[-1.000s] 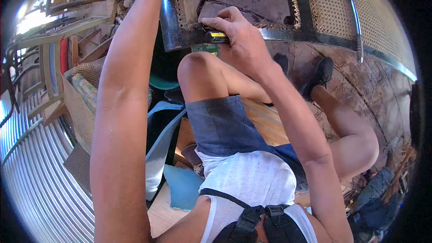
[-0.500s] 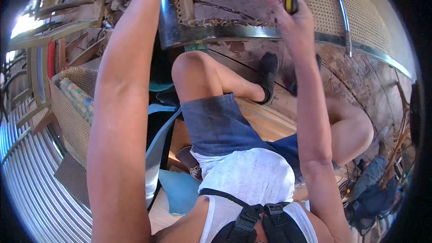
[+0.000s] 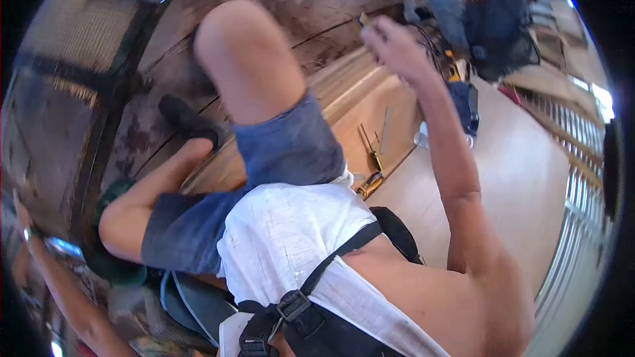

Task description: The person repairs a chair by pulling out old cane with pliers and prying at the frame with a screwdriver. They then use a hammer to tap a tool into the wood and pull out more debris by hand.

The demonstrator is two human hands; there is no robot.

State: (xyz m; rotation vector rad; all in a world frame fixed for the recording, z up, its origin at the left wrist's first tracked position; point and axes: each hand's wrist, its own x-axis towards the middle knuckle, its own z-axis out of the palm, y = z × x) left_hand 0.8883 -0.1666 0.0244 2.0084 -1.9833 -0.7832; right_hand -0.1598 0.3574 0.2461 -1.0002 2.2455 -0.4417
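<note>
Right hand swung rightward, one knife

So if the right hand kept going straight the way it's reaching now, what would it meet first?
Probably the dark blue bag lying on the floor beyond the right hand; nothing shows between them, though blur leaves depth uncertain.
</note>
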